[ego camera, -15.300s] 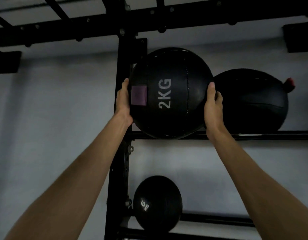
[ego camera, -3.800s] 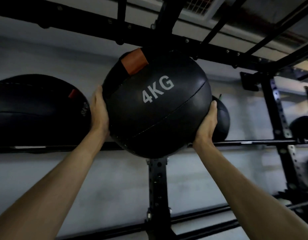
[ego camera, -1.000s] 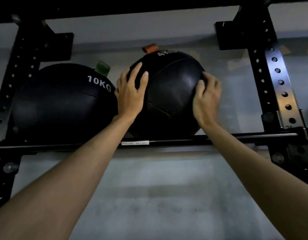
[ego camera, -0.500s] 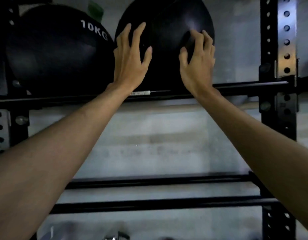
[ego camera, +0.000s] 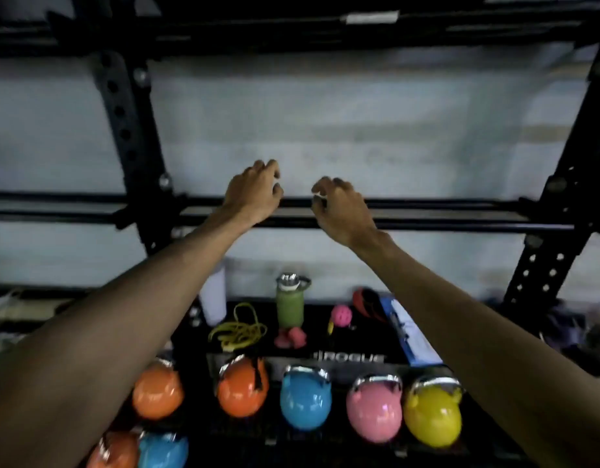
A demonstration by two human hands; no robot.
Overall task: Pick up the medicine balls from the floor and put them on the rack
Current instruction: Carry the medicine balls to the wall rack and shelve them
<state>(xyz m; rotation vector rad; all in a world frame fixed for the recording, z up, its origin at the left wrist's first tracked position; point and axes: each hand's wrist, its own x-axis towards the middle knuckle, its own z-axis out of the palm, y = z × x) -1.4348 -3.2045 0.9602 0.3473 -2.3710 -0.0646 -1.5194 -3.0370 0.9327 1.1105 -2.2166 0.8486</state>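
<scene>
Black rack (ego camera: 460, 227) rails; left hand (ego camera: 254, 194) and right hand (ego camera: 342, 211) before them, fingers loosely curled, holding nothing. Kettlebells (ego camera: 305, 396) below: three orange, two blue, one pink, one yellow.

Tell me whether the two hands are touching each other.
Apart: the head view shows bare wall between the left hand and the right hand.

Rack shelf (ego camera: 366, 339) before me, black, marked ROGUE. On it: white bottle (ego camera: 214, 298), green bottle (ego camera: 290, 307), yellow cord (ego camera: 239, 332), pink ball (ego camera: 341, 315), blue clipboard (ego camera: 410, 332). Beneath, in a row: first orange kettlebell (ego camera: 158, 390), second orange kettlebell (ego camera: 243, 388), blue kettlebell (ego camera: 305, 400), pink kettlebell (ego camera: 374, 408), yellow kettlebell (ego camera: 432, 417).
</scene>
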